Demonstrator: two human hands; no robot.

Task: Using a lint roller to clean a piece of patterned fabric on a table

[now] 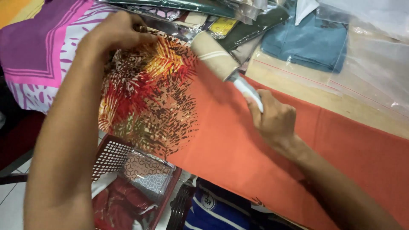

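Note:
An orange cloth [238,140] with a red, yellow and brown leaf print [149,93] lies spread over the table. My left hand [115,34] pinches the printed end of the cloth at the upper left. My right hand [272,119] rests on the cloth's middle and grips a white handle [249,91]. A short grey blade seems to run from the handle up under a beige folded cloth [215,55]; I cannot tell what kind of tool it is.
Folded garments in clear plastic bags [315,38] are stacked along the back and right. A purple and pink patterned cloth [38,51] lies at left. A red perforated basket [115,157] with packets stands below the table edge, next to a blue striped garment [217,213].

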